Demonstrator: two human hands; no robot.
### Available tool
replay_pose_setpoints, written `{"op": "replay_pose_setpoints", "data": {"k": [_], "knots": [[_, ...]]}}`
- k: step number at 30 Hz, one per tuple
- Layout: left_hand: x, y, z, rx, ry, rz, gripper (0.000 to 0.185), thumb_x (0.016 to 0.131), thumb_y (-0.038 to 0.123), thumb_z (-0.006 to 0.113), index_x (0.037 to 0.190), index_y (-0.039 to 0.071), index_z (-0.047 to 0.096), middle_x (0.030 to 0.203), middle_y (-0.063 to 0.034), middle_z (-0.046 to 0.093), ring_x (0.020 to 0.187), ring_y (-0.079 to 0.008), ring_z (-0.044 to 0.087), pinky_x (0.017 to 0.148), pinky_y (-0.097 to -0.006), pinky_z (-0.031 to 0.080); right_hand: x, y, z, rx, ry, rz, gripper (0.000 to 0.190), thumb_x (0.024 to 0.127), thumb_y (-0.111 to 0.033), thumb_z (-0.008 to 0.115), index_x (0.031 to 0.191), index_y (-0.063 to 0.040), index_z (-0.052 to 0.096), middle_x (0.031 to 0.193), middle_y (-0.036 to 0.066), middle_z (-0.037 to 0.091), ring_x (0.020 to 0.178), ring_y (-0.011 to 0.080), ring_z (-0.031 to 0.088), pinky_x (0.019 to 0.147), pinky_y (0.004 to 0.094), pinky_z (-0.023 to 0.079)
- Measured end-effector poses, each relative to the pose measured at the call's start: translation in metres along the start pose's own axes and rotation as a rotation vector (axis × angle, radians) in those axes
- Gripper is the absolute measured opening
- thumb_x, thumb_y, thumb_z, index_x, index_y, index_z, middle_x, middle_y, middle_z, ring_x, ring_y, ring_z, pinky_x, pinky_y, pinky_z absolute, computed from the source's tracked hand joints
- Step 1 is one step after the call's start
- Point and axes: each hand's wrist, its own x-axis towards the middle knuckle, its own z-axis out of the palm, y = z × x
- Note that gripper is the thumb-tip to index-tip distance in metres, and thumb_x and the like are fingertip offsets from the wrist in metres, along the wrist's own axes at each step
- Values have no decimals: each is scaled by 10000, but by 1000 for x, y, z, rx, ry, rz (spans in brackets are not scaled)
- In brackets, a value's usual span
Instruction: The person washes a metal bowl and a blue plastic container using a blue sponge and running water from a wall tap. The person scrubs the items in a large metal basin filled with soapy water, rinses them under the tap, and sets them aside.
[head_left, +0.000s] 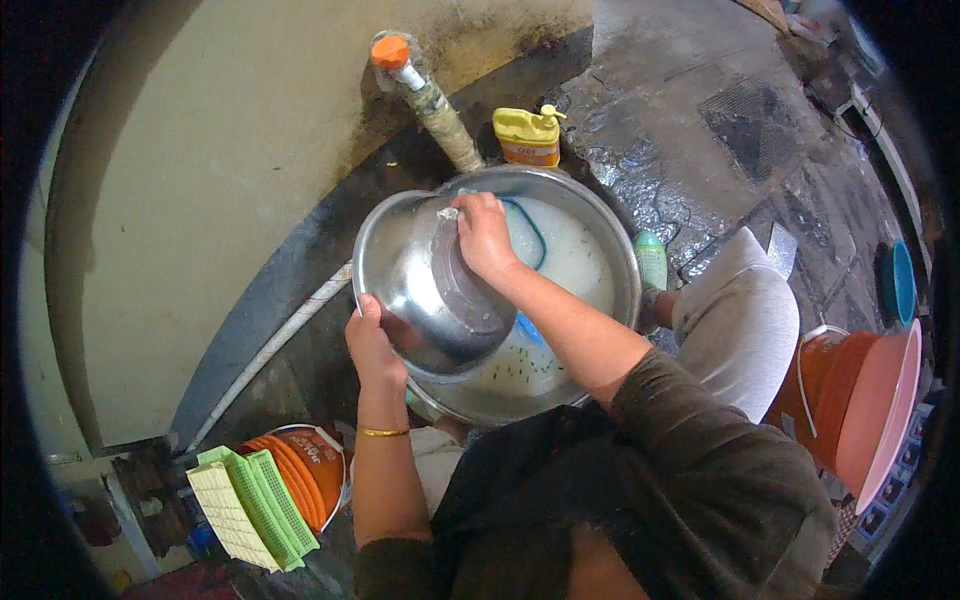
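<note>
A shiny metal bowl (409, 266) is held tilted over the left part of a large metal basin (626, 262). My left hand (375, 345) grips the bowl's near left rim, thumb on top. On the bowl's far side rests my right hand (487, 236), fingers bent against the metal. A small whitish clump (448, 214) shows at its fingertips; whether the hand holds it is unclear. Cloudy, foamy water (574, 225) fills the basin, with small dark bits (525, 367) near its front. A teal curved rim (536, 229) and a blue object (529, 328) lie partly hidden in it.
Behind the basin stand a yellow jug with a pump (529, 135) and a wrapped pipe with an orange cap (390, 52). Green baskets (259, 502) lean by an orange bucket (315, 465) at left. Another orange bucket (825, 390) and a pink basin (885, 420) are right.
</note>
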Motion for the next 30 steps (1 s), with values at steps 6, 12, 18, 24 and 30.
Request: {"op": "replay_pose_setpoints", "data": {"k": [6,12,18,24,30], "knots": [[1,0,1,2,22,51,305,953,327,467,910,49,584,701,-21,557,564,-136,526,501,-293,436,-2,4,12,121,-58,-67,150,776,3,536,917,-25,579,933,192,542,942,373,501,859,438,401],[-4,1,-6,112,-28,103,304,956,308,456,804,65,558,665,-15,543,541,-120,511,485,-268,422,7,18,9,57,-35,60,126,794,-6,547,911,-17,593,939,184,556,921,357,531,841,413,425],[-4,-2,-3,198,-17,130,303,950,313,475,780,72,546,653,-10,526,525,-111,489,473,-258,424,5,25,12,133,-116,145,113,797,-15,552,905,-16,587,925,175,571,892,346,552,805,391,446],[-6,-4,-5,226,1,135,298,950,309,478,788,68,544,660,-15,535,533,-115,499,476,-262,435,-3,17,8,192,-102,163,91,810,-24,541,891,-16,582,906,171,584,871,321,569,799,371,453],[-8,-1,-2,226,55,68,276,953,307,472,833,71,551,672,-16,539,540,-118,509,474,-261,433,-6,11,8,194,-288,147,98,837,-51,528,912,-28,587,887,138,601,851,275,586,778,353,462]]}}
